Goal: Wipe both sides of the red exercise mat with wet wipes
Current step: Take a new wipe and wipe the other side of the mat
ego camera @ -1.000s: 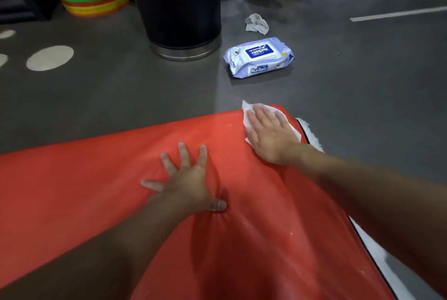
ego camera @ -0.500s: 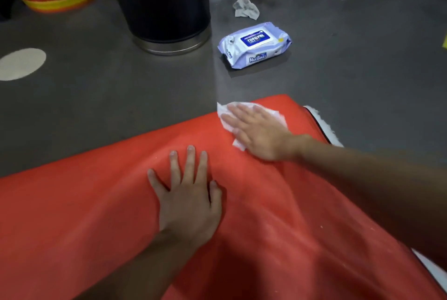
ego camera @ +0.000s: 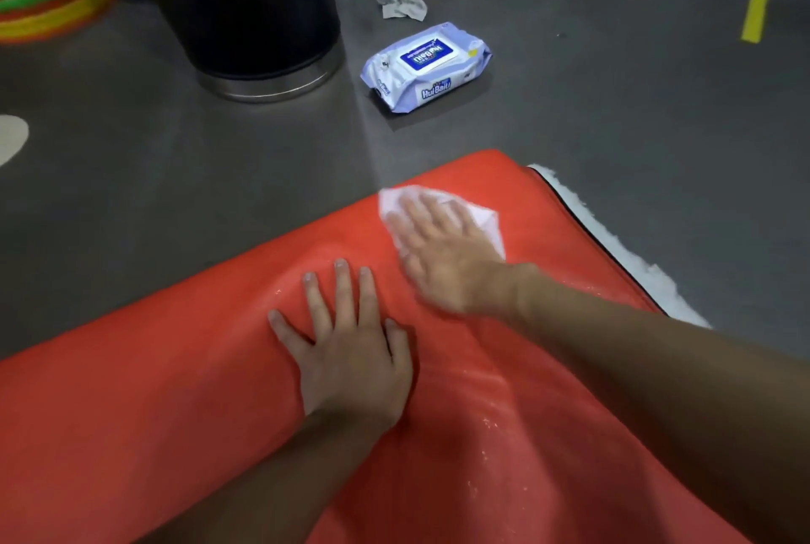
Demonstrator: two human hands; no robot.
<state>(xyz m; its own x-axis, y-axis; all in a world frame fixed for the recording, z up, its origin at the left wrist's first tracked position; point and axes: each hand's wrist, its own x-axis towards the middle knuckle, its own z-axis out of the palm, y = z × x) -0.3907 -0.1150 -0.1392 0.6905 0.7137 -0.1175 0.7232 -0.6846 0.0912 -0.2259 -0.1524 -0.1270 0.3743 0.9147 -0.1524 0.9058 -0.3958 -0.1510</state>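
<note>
r hand point(ego camera: 442, 254) flat, fingers straight, pressing wet wipe point(ego camera: 484, 217) onto red mat point(ego camera: 175, 390) nr its far corner. l hand point(ego camera: 350, 346) flat on mat beside it, fingers spread, gripping nothing.

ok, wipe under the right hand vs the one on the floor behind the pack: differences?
The white wet wipe lies spread flat on the red exercise mat, pressed under the right hand; the crumpled greyish wipe sits bunched and untouched on the grey floor. Both are single sheets.
</note>
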